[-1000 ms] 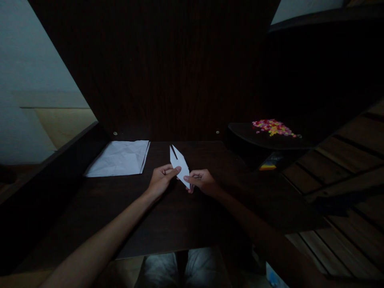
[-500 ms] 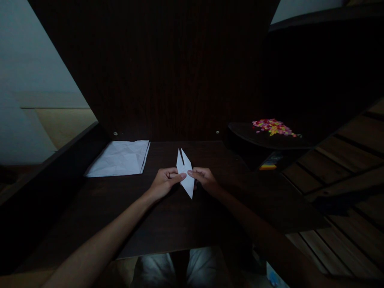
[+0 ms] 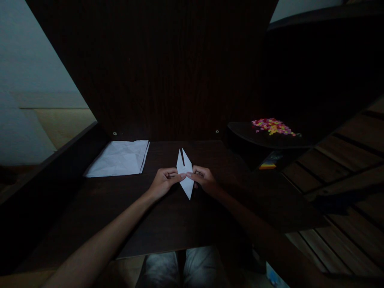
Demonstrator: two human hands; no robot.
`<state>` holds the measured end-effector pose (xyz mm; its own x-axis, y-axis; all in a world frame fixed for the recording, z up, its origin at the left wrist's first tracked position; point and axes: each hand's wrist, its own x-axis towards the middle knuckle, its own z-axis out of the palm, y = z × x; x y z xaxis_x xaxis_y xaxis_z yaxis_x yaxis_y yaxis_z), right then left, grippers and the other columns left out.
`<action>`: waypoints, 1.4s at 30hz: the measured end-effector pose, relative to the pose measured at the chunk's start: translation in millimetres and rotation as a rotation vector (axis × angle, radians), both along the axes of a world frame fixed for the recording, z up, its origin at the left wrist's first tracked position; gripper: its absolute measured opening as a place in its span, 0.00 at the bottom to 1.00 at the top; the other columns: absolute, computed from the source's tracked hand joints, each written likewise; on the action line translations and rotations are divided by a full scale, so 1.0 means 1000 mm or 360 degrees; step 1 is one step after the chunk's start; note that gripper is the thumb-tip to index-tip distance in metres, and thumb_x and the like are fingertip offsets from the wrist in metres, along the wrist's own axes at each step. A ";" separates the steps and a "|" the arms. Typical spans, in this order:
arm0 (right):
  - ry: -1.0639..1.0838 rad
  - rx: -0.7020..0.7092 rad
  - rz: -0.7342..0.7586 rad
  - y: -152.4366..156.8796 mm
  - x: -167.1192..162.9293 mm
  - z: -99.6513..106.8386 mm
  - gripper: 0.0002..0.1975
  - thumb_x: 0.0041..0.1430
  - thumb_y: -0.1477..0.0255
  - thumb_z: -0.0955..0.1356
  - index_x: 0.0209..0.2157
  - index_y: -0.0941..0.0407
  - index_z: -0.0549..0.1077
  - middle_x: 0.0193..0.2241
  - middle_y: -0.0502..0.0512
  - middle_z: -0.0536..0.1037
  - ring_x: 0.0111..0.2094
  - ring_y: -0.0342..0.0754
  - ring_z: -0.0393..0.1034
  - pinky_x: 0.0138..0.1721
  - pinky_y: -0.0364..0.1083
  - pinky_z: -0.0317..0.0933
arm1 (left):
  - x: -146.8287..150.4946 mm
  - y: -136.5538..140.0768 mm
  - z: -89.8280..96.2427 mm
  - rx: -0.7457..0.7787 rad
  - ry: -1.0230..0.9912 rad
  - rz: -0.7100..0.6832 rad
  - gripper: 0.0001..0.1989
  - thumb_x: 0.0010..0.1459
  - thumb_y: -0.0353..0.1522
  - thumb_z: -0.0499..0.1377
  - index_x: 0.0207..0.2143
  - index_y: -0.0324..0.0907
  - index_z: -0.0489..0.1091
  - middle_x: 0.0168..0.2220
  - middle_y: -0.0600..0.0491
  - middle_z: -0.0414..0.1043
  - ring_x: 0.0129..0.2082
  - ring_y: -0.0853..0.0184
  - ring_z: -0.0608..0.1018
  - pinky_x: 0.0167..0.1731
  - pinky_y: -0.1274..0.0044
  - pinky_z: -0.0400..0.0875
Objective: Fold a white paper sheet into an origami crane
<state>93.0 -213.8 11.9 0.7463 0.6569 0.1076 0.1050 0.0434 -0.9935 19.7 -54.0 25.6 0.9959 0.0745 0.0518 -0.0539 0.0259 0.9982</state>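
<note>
A white folded paper (image 3: pixel 187 185), shaped like a long diamond, is held between my two hands over the dark desk. Its far end splits into two narrow points with a dark slit between them; the near end is one sharp tip. My left hand (image 3: pixel 164 182) pinches its left edge, thumb on top. From the other side my right hand (image 3: pixel 204 179) grips the right edge, its thumb also lying on the upper face. The thumb tips almost meet near the middle. Fingers beneath the paper are mostly hidden.
Creased white paper sheets (image 3: pixel 120 158) lie stacked at the back left of the dark desk (image 3: pixel 162 224). On a rounded shelf (image 3: pixel 243 132) to the right sits a pile of small pink, red and yellow pieces (image 3: pixel 273 126). A dark side panel (image 3: pixel 51 168) borders the left.
The folded paper has turned slightly, its near tip swinging a little left. My right thumb has slid slightly left across it. Both hands keep their hold.
</note>
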 end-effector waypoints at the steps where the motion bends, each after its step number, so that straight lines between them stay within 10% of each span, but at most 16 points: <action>1: 0.0001 0.0004 0.0012 0.000 0.000 0.000 0.16 0.51 0.60 0.68 0.20 0.56 0.62 0.16 0.45 0.65 0.15 0.38 0.59 0.17 0.39 0.51 | 0.000 0.000 0.000 -0.0012 -0.0013 0.0028 0.12 0.46 0.38 0.65 0.28 0.37 0.75 0.28 0.51 0.77 0.29 0.65 0.77 0.31 0.76 0.68; 24: 0.0181 0.0090 0.0051 0.002 -0.001 0.001 0.14 0.48 0.62 0.70 0.30 0.59 0.72 0.21 0.49 0.71 0.18 0.39 0.62 0.16 0.39 0.57 | 0.003 0.000 -0.003 0.0009 -0.0095 0.0139 0.09 0.46 0.35 0.64 0.24 0.37 0.72 0.22 0.57 0.70 0.24 0.71 0.70 0.28 0.80 0.62; 42: -0.0001 0.0036 0.0044 0.000 0.002 0.000 0.17 0.52 0.62 0.68 0.18 0.58 0.66 0.12 0.46 0.67 0.14 0.38 0.59 0.17 0.39 0.52 | 0.004 0.003 -0.004 -0.0098 -0.0128 0.0167 0.09 0.45 0.34 0.65 0.23 0.37 0.71 0.22 0.57 0.71 0.24 0.72 0.71 0.27 0.81 0.63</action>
